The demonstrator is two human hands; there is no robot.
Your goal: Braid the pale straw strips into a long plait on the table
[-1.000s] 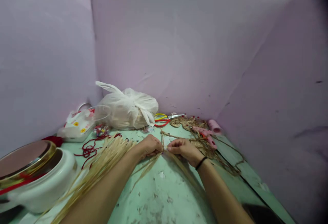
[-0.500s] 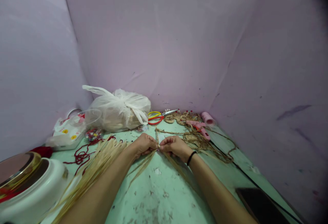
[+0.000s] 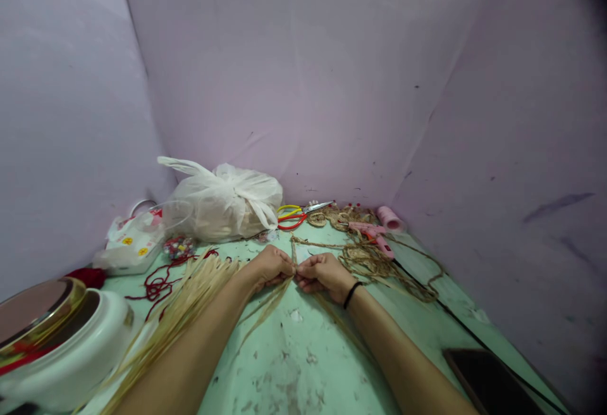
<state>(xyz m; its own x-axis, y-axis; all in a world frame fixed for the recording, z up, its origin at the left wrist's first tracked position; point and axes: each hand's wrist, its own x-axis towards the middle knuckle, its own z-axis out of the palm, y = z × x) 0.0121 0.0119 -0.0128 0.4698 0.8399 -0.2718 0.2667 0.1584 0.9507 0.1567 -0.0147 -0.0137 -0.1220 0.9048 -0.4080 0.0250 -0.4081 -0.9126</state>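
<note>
Leftmost, a loose bundle of pale straw-coloured fibre strands (image 3: 203,276) lies unworked on the green table (image 3: 289,364). Loose fibre tails (image 3: 276,301) remain below the left hand (image 3: 274,266), fingers pinched on a thin brown fibre cord (image 3: 293,252); the right hand (image 3: 325,274) pinches alongside. Cord beyond appears formed.

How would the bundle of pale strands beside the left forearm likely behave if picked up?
The bundle of pale strands probably feels light, being thin strips. It may flop, since some strands curve away. It could splay apart: its far ends fan out and no tie shows.
</note>
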